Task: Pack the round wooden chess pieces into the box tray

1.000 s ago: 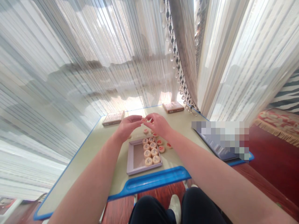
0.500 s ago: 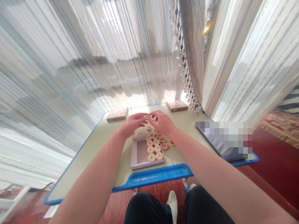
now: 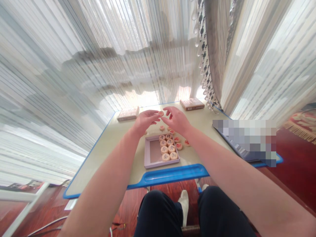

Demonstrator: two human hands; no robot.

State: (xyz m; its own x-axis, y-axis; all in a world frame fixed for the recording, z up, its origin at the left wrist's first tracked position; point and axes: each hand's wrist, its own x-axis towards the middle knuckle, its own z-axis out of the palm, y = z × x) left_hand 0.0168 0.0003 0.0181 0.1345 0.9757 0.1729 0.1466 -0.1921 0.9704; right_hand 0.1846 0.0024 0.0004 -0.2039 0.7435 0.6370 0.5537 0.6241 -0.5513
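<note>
Bench (image 3: 106, 141): pale green top with a blue edge, and a blue trough (image 3: 175, 174) along its near side. Striped curtains (image 3: 138, 65) hang behind it. Two closed boxes (image 3: 128, 113) lie near the far edge, one to the left and one to the right. At the right-hand end lies a flat dark object (image 3: 243, 153), largely obscured by pixelation.

An open shallow tray (image 3: 147, 153) rests in front of the person. Its right part contains eight black-marked discs (image 3: 164, 150), set in two columns of four. Several red-marked discs (image 3: 179, 145) lie loose on the bench, beyond the tray and just beside its right wall. The right hand and wrist stand close to the loose group. One further disc (image 3: 145, 133) shows partly behind the left wrist.

Both forearms extend forward over the bench, one either side of the tray, with the hands raised beyond its far wall. Left hand (image 3: 148, 120): grip closed on a small round disc (image 3: 161, 114), held at the fingertips above the bench. Right hand (image 3: 176, 119): grip open, fingers curved and parted, thumb and forefinger directed at the same disc; whether the thumb touches it cannot be determined.
</note>
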